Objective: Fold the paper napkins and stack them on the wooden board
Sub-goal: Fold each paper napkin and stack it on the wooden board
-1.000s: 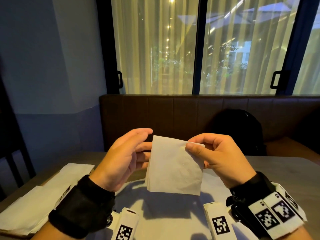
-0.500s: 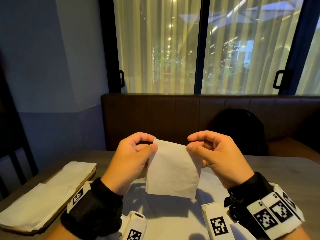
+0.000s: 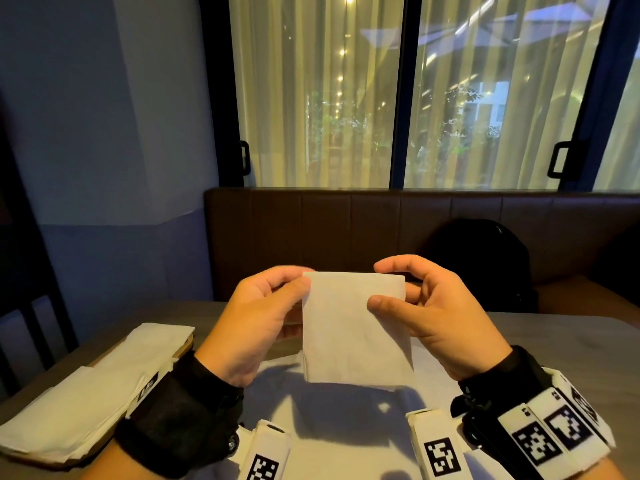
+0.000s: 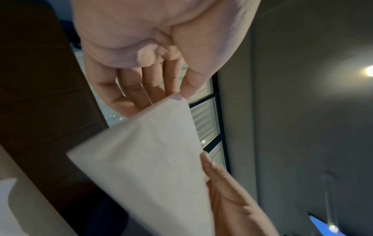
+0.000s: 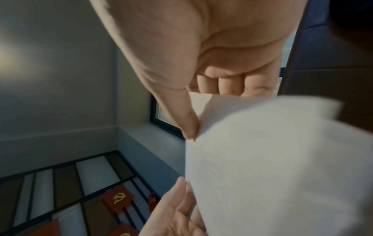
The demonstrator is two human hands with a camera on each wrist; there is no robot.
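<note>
A white folded paper napkin [image 3: 356, 327] hangs upright in the air above the table, held by both hands. My left hand [image 3: 263, 306] pinches its top left corner between thumb and fingers, and my right hand [image 3: 415, 303] pinches its right edge near the top, thumb in front. The left wrist view shows the napkin [image 4: 153, 159] under the left thumb. In the right wrist view the napkin [image 5: 272, 159] sits against the right thumb. At the left, the wooden board [image 3: 185, 346] carries a stack of folded napkins [image 3: 79, 407]. Flat unfolded napkins [image 3: 339, 424] lie below the hands.
A brown padded bench [image 3: 346, 237] runs behind the table [image 3: 571, 341], with a black backpack [image 3: 485, 258] on it. Curtained windows fill the back wall. A dark chair frame [image 3: 31, 323] stands at the far left.
The left hand closed from loosely open beside the napkin to a pinch on its top left corner. The napkin turned square to me and its top edge became level.
</note>
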